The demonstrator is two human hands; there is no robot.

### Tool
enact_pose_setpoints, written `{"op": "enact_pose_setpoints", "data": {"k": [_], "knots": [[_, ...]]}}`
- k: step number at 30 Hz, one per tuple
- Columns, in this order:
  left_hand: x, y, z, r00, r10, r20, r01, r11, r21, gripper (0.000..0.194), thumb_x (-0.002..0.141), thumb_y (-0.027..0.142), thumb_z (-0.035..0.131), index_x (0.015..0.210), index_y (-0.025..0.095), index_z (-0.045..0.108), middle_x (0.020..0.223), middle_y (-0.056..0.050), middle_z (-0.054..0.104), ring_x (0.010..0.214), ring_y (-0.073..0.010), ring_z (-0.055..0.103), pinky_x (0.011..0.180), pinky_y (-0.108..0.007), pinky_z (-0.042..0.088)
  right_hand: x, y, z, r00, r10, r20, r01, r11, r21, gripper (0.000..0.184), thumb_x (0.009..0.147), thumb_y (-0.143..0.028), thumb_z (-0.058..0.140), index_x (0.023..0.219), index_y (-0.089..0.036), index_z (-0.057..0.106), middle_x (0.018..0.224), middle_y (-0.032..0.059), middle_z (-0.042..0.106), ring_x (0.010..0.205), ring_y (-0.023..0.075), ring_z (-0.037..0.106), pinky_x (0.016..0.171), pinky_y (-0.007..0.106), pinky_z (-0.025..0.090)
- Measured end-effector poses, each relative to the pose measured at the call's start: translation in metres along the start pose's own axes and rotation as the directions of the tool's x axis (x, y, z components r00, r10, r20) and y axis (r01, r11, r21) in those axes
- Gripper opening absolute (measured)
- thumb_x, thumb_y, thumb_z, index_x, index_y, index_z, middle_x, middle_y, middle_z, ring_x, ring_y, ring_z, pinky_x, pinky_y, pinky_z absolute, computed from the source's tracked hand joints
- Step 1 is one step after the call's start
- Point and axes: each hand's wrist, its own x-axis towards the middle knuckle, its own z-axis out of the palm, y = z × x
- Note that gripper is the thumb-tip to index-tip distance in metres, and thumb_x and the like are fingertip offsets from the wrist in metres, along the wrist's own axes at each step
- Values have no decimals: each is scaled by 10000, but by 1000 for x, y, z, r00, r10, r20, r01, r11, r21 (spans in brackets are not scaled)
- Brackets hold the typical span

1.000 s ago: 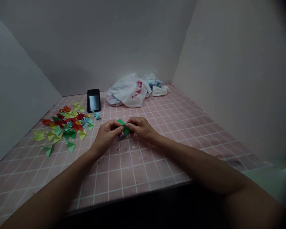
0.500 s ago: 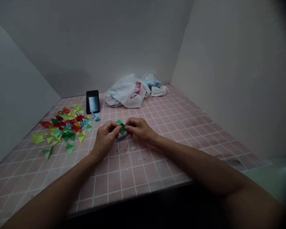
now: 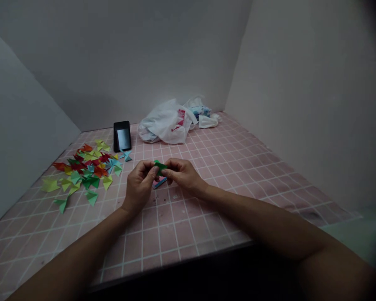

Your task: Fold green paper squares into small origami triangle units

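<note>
A small green piece of folded paper (image 3: 160,166) is held up between both hands, above the table. My left hand (image 3: 140,179) pinches its left side between thumb and fingers. On the other side, my right hand (image 3: 184,175) grips the paper's right edge the same way. Beneath the hands lies a small stack of coloured paper (image 3: 159,182), pink on top with a blue edge, partly hidden by the fingers. To the left spreads a pile of folded paper pieces (image 3: 90,180) in red, orange, yellow, green and light blue.
A black phone-like device (image 3: 122,136) stands propped up behind the pile. White plastic bags (image 3: 166,123) lie crumpled at the back wall. The pink tiled-pattern cloth (image 3: 238,167) covers the table, whose front edge is near my forearms. Small specks lie before the hands.
The green paper, which showed a flat diamond face, now looks narrower and more folded between the fingers. My right thumb has shifted over its lower right part.
</note>
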Motion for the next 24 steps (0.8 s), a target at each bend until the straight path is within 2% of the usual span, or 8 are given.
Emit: {"op": "enact_pose_setpoints", "data": {"k": [3,6,8,10,15,19,22,24], "knots": [[1,0,-1,999,-21,39,19,999,31,171,803,315,746,872,179,668,733,7,674,618,-134,625,609,-260,496,-1,-2,-1,997,-65,-38,59,989,-136,98,856,-224,662,773,-178,639,719,-19,616,664,115,568,632,248,456],[1,4,-4,997,-5,73,-4,994,111,127,808,291,734,826,176,685,704,-2,672,627,-141,624,618,-261,485,-3,-8,-2,981,-186,-55,161,940,-301,130,852,-175,654,725,-184,629,719,-15,608,708,127,574,676,260,440],[0,7,-5,997,26,67,-36,986,161,99,817,271,721,804,180,683,676,3,656,617,-137,612,610,-255,472,-4,-11,-2,973,-225,-48,195,917,-348,153,859,-180,650,711,-188,613,710,-12,601,710,132,573,682,266,432],[-1,9,-6,998,39,53,-47,985,169,98,826,270,714,794,186,676,657,10,640,605,-134,597,601,-253,464,-5,-11,-1,977,-209,-42,182,921,-344,156,875,-205,635,723,-192,601,709,-10,596,704,135,571,671,265,429],[-1,3,-4,999,-11,47,9,999,38,164,822,323,735,805,185,648,649,13,646,595,-134,598,598,-253,470,-3,0,-1,998,-68,-4,65,968,-243,143,876,-281,644,783,-192,583,735,-8,591,669,127,550,621,256,427],[0,2,-3,996,-60,65,58,998,29,177,829,335,733,798,184,646,649,17,639,598,-130,588,599,-249,464,-3,3,-1,997,-68,26,72,969,-238,169,869,-267,633,734,-190,566,685,-20,571,624,115,523,592,254,397],[0,6,-3,994,-72,84,67,996,63,176,803,319,747,756,177,655,620,19,619,575,-124,562,574,-243,445,-4,-1,0,997,-68,24,72,953,-294,197,868,-249,632,696,-191,554,638,-26,560,599,109,506,576,247,375],[0,8,-3,992,-95,83,91,995,44,197,802,331,747,730,177,648,602,17,620,559,-123,555,566,-244,443,-6,-5,1,999,-44,27,50,962,-268,201,870,-259,631,698,-192,554,619,-32,560,573,102,506,560,238,379]]}}
